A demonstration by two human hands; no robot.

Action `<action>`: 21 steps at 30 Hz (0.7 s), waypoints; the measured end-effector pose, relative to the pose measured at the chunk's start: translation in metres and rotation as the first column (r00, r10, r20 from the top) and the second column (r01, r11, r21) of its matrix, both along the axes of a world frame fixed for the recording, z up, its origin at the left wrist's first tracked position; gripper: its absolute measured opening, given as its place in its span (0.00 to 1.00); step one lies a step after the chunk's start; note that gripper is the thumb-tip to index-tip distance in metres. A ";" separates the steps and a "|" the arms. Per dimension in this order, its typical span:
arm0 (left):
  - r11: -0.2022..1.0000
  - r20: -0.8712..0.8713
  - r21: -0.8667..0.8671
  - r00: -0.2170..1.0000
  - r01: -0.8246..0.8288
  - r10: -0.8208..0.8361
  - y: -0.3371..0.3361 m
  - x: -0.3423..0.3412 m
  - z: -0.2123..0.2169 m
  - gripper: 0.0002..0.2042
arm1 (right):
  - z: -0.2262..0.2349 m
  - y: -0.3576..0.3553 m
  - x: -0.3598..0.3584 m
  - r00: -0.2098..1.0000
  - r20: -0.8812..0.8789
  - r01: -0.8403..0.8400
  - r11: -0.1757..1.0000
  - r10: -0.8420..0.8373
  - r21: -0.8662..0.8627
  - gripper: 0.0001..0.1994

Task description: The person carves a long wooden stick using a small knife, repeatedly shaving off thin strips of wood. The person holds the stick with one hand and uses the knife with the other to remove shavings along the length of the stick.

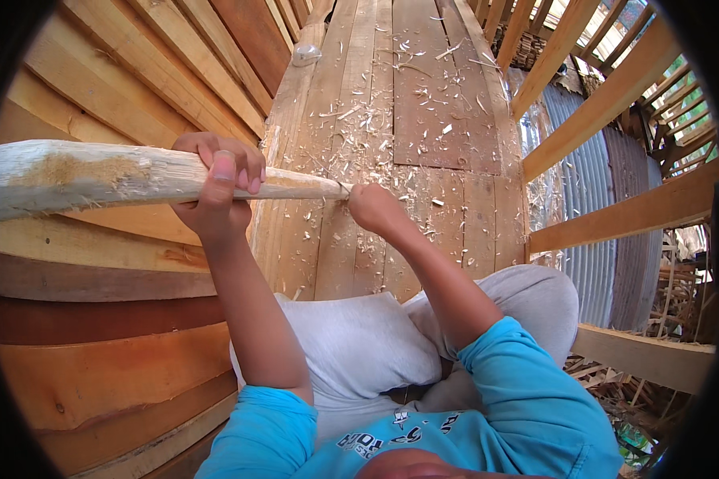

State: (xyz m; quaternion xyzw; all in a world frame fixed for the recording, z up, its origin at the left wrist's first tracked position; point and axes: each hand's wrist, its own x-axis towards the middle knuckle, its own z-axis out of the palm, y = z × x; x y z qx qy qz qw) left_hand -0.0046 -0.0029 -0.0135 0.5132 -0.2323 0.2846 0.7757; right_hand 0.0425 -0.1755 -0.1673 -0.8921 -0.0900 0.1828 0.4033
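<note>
A pale, peeled wooden pole [96,177] crosses from the left rim to the middle, thick at the left and tapering to a narrow tip. My left hand [220,180] is closed around it partway along, thumb on top. At the tapered end my right hand [375,209] is a closed fist against the tip. A thin dark edge, perhaps a blade, shows between that fist and the wood; the rest of what it holds is hidden. Pale wood shavings [365,148] lie scattered over the plank floor beneath and beyond my hands.
A slanting wall of wooden boards [136,80] rises close on my left. On the right runs a slatted wooden railing [623,211], with corrugated metal sheets [595,199] beyond it. A small clear object [305,54] sits on the plank floor [447,88] at the far left.
</note>
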 end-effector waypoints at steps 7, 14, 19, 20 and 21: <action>0.988 -0.078 -0.091 0.990 -0.122 0.116 0.003 0.001 0.001 0.10 | 0.014 0.003 0.005 0.990 -0.123 0.079 0.995 -0.071 0.060 0.25; 0.997 -0.023 -0.074 1.000 -0.016 0.014 -0.007 0.006 0.002 0.10 | -0.044 -0.025 0.028 0.981 0.102 -0.146 0.970 0.168 -0.193 0.25; 0.998 -0.002 -0.005 0.998 -0.059 0.059 0.007 -0.003 -0.002 0.10 | 0.070 0.017 -0.012 0.991 0.022 -0.132 0.987 0.134 -0.094 0.17; 0.992 -0.048 -0.060 0.993 -0.113 0.110 0.004 -0.001 -0.004 0.10 | 0.047 0.012 -0.003 0.991 -0.013 -0.136 0.983 0.136 -0.119 0.16; 0.995 -0.038 -0.066 0.997 -0.075 0.072 0.000 0.002 -0.004 0.10 | 0.019 0.003 0.011 0.992 -0.032 -0.123 0.982 0.120 -0.141 0.16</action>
